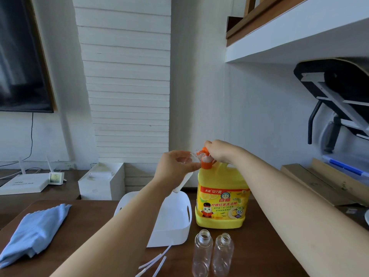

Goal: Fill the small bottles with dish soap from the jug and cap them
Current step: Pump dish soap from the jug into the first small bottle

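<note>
A yellow dish soap jug [222, 202] with an orange pump top [205, 159] stands on the dark wooden table. My left hand [175, 165] grips a small clear bottle [191, 156], tilted with its mouth at the pump's spout. My right hand [221, 149] rests on the pump head with fingers curled over it. Two more clear bottles [202, 253] [223, 253] stand uncapped at the table's front, just before the jug. White pump tubes [153, 263] lie loose to their left; their caps are mostly cut off by the frame edge.
A white plastic basket [179, 222] stands left of the jug under my left forearm. A folded blue cloth [36, 234] lies at the table's left. Behind are a white box [101, 180], a router and cardboard boxes [319, 182] at the right.
</note>
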`<state>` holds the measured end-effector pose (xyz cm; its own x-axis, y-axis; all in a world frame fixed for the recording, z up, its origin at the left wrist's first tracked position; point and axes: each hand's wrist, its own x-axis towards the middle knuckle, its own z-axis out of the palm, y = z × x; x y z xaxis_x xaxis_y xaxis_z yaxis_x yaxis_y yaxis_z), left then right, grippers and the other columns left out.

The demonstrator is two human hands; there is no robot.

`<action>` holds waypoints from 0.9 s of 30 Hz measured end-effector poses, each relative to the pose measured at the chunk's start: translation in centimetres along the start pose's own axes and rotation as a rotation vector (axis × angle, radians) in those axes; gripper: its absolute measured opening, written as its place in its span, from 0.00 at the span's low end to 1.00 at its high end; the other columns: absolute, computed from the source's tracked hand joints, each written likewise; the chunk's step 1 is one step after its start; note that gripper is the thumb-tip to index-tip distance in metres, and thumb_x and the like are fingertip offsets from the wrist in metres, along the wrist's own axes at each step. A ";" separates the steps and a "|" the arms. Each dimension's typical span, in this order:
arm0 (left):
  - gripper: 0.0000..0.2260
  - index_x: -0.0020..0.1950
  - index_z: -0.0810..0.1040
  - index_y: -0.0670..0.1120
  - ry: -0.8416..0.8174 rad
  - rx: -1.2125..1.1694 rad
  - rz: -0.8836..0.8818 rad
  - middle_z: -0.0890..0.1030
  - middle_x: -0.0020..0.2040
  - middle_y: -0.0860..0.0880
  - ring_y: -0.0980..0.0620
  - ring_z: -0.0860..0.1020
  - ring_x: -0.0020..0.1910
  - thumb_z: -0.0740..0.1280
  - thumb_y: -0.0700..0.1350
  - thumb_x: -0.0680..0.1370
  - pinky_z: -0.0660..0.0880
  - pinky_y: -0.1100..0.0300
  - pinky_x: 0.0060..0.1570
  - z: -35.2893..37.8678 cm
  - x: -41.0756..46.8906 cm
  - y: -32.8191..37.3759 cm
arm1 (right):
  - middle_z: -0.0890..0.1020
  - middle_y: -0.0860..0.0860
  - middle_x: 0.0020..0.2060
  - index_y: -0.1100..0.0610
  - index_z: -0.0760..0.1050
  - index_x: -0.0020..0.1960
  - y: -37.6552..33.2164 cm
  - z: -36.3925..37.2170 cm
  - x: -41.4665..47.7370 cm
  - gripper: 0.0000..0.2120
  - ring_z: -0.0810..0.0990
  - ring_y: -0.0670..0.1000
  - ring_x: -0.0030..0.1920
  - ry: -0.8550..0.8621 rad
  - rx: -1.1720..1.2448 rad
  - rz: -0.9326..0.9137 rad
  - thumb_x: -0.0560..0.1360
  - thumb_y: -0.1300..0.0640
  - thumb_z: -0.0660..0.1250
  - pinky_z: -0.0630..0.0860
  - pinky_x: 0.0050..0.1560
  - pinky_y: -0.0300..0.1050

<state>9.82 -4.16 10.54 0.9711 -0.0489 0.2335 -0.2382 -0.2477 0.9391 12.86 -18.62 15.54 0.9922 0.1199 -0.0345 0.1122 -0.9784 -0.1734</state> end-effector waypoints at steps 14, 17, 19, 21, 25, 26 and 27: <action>0.23 0.62 0.78 0.44 0.003 0.047 0.023 0.80 0.54 0.50 0.55 0.76 0.50 0.76 0.46 0.69 0.70 0.61 0.50 -0.2 0.1 -0.5 | 0.72 0.57 0.51 0.63 0.63 0.66 0.1 0.7 0.8 0.20 0.73 0.54 0.51 0.029 -0.247 -0.036 0.81 0.51 0.57 0.69 0.48 0.44; 0.23 0.62 0.78 0.43 0.000 0.053 0.019 0.80 0.56 0.48 0.54 0.76 0.51 0.76 0.46 0.69 0.69 0.59 0.51 -0.2 -0.1 -0.8 | 0.74 0.60 0.60 0.64 0.61 0.69 -0.1 1.0 0.7 0.22 0.75 0.56 0.58 0.037 -0.320 -0.056 0.82 0.51 0.55 0.72 0.52 0.45; 0.22 0.62 0.78 0.43 0.001 0.041 0.015 0.79 0.54 0.49 0.54 0.75 0.50 0.76 0.45 0.69 0.69 0.59 0.50 -0.1 -0.3 -0.9 | 0.74 0.60 0.60 0.64 0.61 0.69 -0.1 1.1 0.7 0.21 0.75 0.56 0.59 0.031 -0.331 -0.059 0.82 0.51 0.55 0.70 0.50 0.43; 0.22 0.61 0.78 0.44 0.004 0.035 0.011 0.79 0.52 0.50 0.54 0.75 0.50 0.76 0.45 0.69 0.70 0.59 0.50 0.0 -0.4 -0.7 | 0.74 0.59 0.58 0.63 0.61 0.68 -0.1 0.9 0.6 0.20 0.75 0.55 0.57 0.016 -0.299 -0.054 0.82 0.52 0.55 0.70 0.50 0.43; 0.15 0.52 0.79 0.47 0.012 0.005 0.011 0.78 0.44 0.54 0.54 0.77 0.46 0.77 0.45 0.67 0.72 0.62 0.44 0.0 -0.1 0.0 | 0.69 0.56 0.48 0.61 0.65 0.60 0.0 0.0 0.3 0.12 0.68 0.53 0.47 0.000 -0.118 -0.036 0.80 0.56 0.57 0.67 0.47 0.44; 0.17 0.54 0.80 0.45 0.016 0.003 0.015 0.79 0.44 0.53 0.54 0.77 0.47 0.78 0.45 0.67 0.72 0.62 0.47 0.0 -0.1 0.0 | 0.68 0.56 0.47 0.61 0.65 0.58 0.0 -0.2 0.2 0.10 0.67 0.53 0.47 0.005 -0.102 -0.031 0.80 0.58 0.57 0.66 0.47 0.44; 0.20 0.56 0.80 0.43 0.021 0.014 0.019 0.79 0.46 0.52 0.53 0.78 0.49 0.78 0.45 0.67 0.72 0.60 0.49 -0.1 0.0 0.1 | 0.69 0.57 0.47 0.62 0.65 0.58 -0.1 -0.3 0.1 0.09 0.67 0.54 0.46 0.006 -0.103 -0.031 0.80 0.59 0.56 0.66 0.47 0.44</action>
<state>9.75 -4.07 10.64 0.9659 -0.0336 0.2567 -0.2565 -0.2602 0.9309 12.93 -18.55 15.85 0.9884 0.1500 -0.0250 0.1479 -0.9864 -0.0717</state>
